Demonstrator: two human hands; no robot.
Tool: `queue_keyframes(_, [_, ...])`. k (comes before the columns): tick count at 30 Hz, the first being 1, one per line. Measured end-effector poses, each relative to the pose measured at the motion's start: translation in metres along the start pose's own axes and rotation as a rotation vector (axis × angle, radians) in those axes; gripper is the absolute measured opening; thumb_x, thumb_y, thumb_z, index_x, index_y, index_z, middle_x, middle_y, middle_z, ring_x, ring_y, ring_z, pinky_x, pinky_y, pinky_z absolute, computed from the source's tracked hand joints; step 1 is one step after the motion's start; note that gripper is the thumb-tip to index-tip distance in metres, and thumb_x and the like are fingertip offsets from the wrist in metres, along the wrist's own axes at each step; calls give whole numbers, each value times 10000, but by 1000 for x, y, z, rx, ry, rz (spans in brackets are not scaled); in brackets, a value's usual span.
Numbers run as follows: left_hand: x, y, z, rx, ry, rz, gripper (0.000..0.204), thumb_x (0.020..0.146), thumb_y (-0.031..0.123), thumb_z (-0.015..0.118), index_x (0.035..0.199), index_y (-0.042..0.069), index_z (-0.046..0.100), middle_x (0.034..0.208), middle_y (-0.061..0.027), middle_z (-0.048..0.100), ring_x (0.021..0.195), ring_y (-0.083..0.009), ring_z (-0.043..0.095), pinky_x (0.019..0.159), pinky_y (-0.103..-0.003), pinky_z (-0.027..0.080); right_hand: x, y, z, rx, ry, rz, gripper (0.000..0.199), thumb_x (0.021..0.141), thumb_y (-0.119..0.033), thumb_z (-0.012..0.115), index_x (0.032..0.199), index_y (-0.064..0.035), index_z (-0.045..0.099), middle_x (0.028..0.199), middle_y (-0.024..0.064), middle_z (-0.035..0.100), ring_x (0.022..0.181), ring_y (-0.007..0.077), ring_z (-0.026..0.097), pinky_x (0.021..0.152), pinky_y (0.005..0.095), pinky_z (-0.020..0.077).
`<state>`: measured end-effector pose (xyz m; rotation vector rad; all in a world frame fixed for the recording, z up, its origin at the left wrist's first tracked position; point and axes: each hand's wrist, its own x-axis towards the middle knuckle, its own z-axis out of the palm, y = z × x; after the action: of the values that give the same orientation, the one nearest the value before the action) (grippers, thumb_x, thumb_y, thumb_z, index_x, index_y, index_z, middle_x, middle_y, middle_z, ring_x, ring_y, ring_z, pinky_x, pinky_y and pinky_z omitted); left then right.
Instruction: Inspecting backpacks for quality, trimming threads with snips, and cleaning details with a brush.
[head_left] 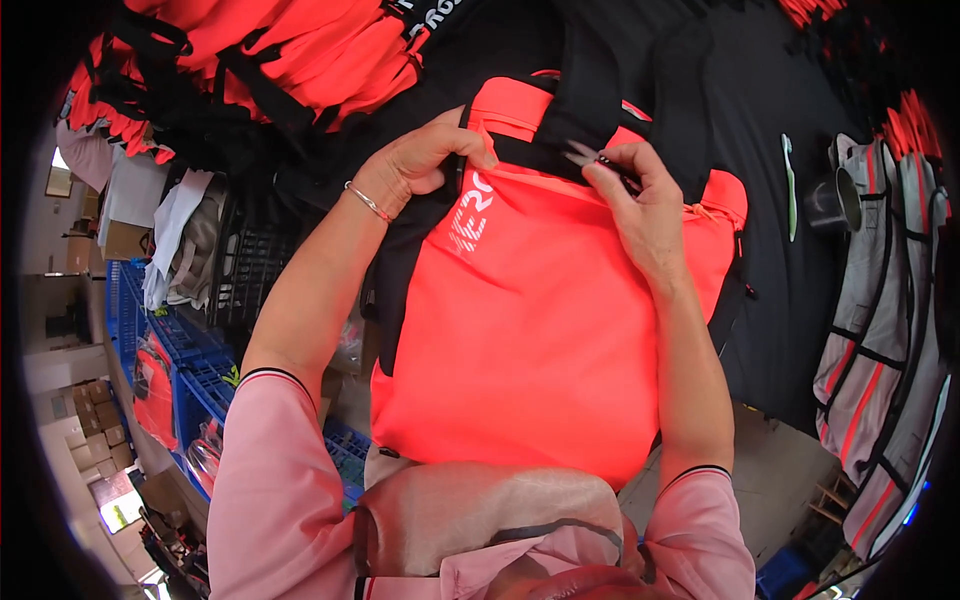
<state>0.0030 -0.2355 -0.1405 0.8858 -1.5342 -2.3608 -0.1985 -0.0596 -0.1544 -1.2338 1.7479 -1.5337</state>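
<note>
A bright orange-red bag [530, 340] with black side panels and a white print lies in front of me, its lower end against my body. At its upper left edge my left hand [422, 160] pinches a fold of the orange fabric beside a black band. My right hand [648, 205] is closed around a small pair of thread snips [582, 154]. The blades point left, over the black band and close below a wide black strap [588, 85]. An orange zipper pull [706, 212] shows right of my right hand.
More orange bags [300, 55] with black straps are heaped at the far left. On the black-covered table [765, 300] lie a toothbrush [789, 185] and a dark metal cup [838, 200]. Grey bags with orange stripes [880, 300] hang at right. Blue crates [195, 365] and a black basket [245, 275] stand left.
</note>
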Motion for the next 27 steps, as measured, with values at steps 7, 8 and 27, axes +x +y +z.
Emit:
queue_keyframes(7, [7,-16,-13,-210,-120,26,208,702,-16,639,907,18,624,820,-57,697,755,-144,678,784,-276,527,3,2,8,-311,49,-261,194,852,-112,746,955,0,625,837,30,629,726,108,574,695,234,477])
queue_keyframes(8, [6,-17,-12,-246,-128,27,210,702,-22,635,909,11,632,824,-63,703,758,-153,684,785,-283,530,4,1,9,-309,43,-262,194,852,-112,746,955,0,625,837,30,629,726,108,574,695,234,477])
queue_keyframes(27, [-104,-69,8,1055,764,340,732,692,355,817,1311,63,556,1210,-209,614,1120,-338,591,968,-398,474,17,-22,11,21,268,-90,185,847,-118,774,797,-20,624,649,-94,440,599,18,352,545,181,292])
